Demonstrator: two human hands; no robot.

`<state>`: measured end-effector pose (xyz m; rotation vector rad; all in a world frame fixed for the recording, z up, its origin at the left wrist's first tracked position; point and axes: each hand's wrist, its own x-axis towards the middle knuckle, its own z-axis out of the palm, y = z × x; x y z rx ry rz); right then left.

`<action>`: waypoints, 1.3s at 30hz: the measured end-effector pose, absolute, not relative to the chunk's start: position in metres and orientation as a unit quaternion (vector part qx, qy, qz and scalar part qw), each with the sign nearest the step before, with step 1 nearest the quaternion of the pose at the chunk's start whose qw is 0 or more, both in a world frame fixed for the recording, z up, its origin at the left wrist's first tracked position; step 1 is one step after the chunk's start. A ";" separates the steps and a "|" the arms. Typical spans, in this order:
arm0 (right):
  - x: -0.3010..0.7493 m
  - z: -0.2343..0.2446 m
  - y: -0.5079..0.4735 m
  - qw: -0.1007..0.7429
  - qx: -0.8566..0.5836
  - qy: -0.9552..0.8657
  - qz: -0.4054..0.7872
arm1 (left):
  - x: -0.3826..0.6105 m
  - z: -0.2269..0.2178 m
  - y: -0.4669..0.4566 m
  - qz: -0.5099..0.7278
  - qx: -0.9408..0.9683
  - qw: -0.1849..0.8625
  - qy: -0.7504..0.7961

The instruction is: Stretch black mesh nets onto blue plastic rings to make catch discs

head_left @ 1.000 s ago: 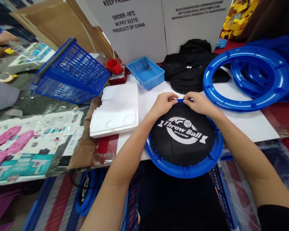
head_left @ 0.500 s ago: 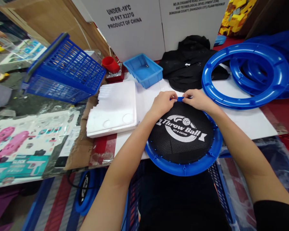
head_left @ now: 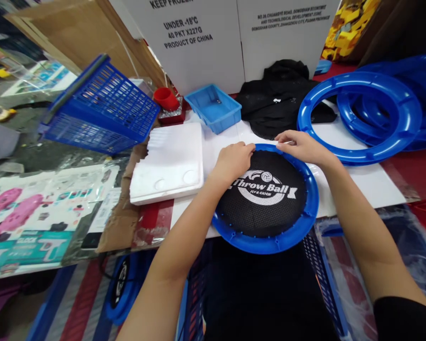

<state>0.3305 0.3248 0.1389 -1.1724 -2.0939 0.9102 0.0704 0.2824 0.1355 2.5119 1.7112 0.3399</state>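
Observation:
A blue plastic ring (head_left: 270,241) with a black mesh disc (head_left: 261,203) printed "Throw Ball" lies at the table's near edge, partly overhanging it. My left hand (head_left: 233,160) rests curled on the ring's far left rim, fingers closed against the mesh edge. My right hand (head_left: 300,144) lies on the far right rim, fingers bent and pinching at the edge. The two hands are a short way apart.
Empty blue rings (head_left: 358,116) are stacked at the right. A heap of black mesh (head_left: 277,102) and a small blue tray (head_left: 215,106) lie beyond the hands. A white foam slab (head_left: 170,163), a red cup (head_left: 165,98) and a tilted blue basket (head_left: 102,106) stand left. White cartons (head_left: 234,33) stand behind.
My hands were pinched together at the top of the rim; now they have parted, the left sliding left and down. The ring has shifted slightly left.

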 end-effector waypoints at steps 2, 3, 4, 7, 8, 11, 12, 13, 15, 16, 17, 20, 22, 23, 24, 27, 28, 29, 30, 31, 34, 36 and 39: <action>0.339 0.144 0.322 0.273 -0.440 -0.787 0.336 | 0.070 0.131 0.279 0.112 0.794 -0.001 0.597; 0.343 0.145 0.321 0.265 -0.440 -0.793 0.326 | 0.069 0.128 0.277 0.117 0.784 -0.011 0.610; 0.346 0.145 0.320 0.257 -0.440 -0.802 0.311 | 0.066 0.126 0.275 0.124 0.778 -0.010 0.616; 0.354 0.142 0.318 0.222 -0.423 -0.841 0.255 | 0.055 0.126 0.270 0.146 0.775 0.032 0.614; 0.355 0.140 0.318 0.207 -0.414 -0.852 0.245 | 0.051 0.129 0.269 0.145 0.773 0.049 0.616; 0.352 0.133 0.316 0.184 -0.395 -0.868 0.238 | 0.047 0.140 0.270 0.129 0.764 0.071 0.629; 0.349 0.131 0.315 0.183 -0.393 -0.870 0.236 | 0.049 0.144 0.271 0.128 0.764 0.064 0.628; 0.346 0.129 0.314 0.183 -0.392 -0.871 0.232 | 0.052 0.146 0.272 0.133 0.770 0.053 0.622; 0.341 0.125 0.313 0.180 -0.389 -0.874 0.228 | 0.061 0.146 0.275 0.147 0.799 0.034 0.582; 0.339 0.123 0.312 0.175 -0.387 -0.876 0.228 | 0.066 0.145 0.277 0.148 0.823 0.032 0.548; 0.337 0.121 0.312 0.170 -0.385 -0.877 0.230 | 0.070 0.142 0.278 0.145 0.846 0.036 0.512; 0.336 0.118 0.311 0.165 -0.385 -0.880 0.226 | 0.074 0.132 0.280 0.130 0.888 0.061 0.437; 0.335 0.117 0.312 0.172 -0.380 -0.881 0.224 | 0.071 0.130 0.281 0.126 0.887 0.077 0.437; 0.334 0.118 0.312 0.176 -0.376 -0.882 0.225 | 0.069 0.130 0.281 0.125 0.885 0.086 0.441; 0.334 0.118 0.313 0.180 -0.370 -0.883 0.228 | 0.067 0.131 0.282 0.124 0.883 0.096 0.443; 0.331 0.121 0.315 0.202 -0.353 -0.883 0.234 | 0.059 0.135 0.286 0.151 0.871 0.152 0.442; 0.330 0.121 0.315 0.208 -0.351 -0.882 0.236 | 0.057 0.136 0.288 0.171 0.863 0.178 0.441; 0.329 0.122 0.316 0.213 -0.352 -0.880 0.240 | 0.055 0.137 0.289 0.192 0.852 0.203 0.442; 0.328 0.122 0.317 0.217 -0.354 -0.876 0.243 | 0.053 0.136 0.291 0.210 0.842 0.222 0.445; 0.328 0.121 0.317 0.221 -0.359 -0.872 0.248 | 0.052 0.135 0.292 0.225 0.832 0.235 0.449; 0.327 0.119 0.319 0.243 -0.377 -0.854 0.264 | 0.054 0.128 0.295 0.261 0.815 0.238 0.459; 0.326 0.117 0.321 0.254 -0.398 -0.840 0.267 | 0.057 0.124 0.297 0.278 0.808 0.234 0.464; 0.324 0.114 0.325 0.256 -0.428 -0.826 0.262 | 0.062 0.118 0.300 0.282 0.798 0.239 0.476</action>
